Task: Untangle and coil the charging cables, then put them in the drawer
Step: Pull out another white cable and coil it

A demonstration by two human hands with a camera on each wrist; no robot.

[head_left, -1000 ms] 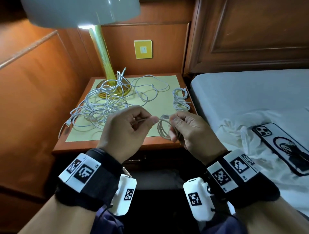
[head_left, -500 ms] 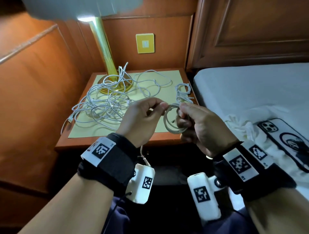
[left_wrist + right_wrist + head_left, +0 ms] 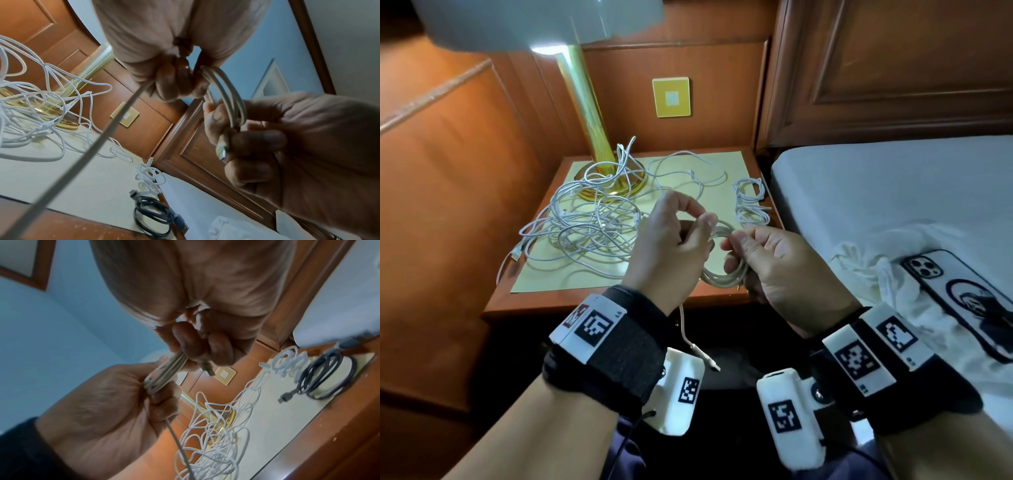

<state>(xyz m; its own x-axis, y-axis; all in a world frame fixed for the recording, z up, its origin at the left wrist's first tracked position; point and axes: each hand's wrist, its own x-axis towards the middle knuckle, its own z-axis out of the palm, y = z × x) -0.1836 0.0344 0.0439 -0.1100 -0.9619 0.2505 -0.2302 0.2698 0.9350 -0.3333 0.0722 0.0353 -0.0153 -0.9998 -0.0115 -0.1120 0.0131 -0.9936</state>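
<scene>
Beige cable coil point(image 3: 724, 270) is pinched by the right hand point(image 3: 784, 270) to keep loops together, while the left hand point(image 3: 671, 250) pinches its tail point(image 3: 688, 337) for winding.

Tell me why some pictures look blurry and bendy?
Head view: sharp, with the lamp glaring bright and the walls bowed by the wide lens. Left wrist view: the loose cable close to the lens is smeared. Right wrist view: the right hand is soft and shadowed.
</scene>
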